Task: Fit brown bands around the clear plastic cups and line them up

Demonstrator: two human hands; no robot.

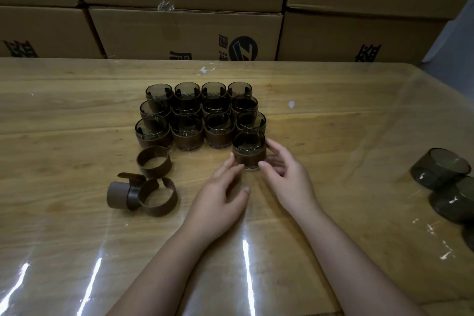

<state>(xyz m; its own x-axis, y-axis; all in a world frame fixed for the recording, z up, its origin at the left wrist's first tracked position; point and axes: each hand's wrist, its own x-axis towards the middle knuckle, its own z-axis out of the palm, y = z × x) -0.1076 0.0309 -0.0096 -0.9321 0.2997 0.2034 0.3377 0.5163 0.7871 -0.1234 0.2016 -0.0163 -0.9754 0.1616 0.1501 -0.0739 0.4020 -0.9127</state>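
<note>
Gripping the squat, brown-banded clear cup [249,149], the right hand [288,177] curls round it; left hand [222,196] touches, fingers relaxed.

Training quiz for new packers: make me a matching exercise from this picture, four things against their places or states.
Things:
1. nearest banded cup
2. loose brown bands
3. bare cups
4. cardboard boxes

Places or states:
A. at the right edge of the table, without bands
B. stacked behind the table
C. lying empty, front left of the cup block
D. upright at the block's front right corner

Pairs: 1-D, 2-C, 3-A, 4-B
</note>
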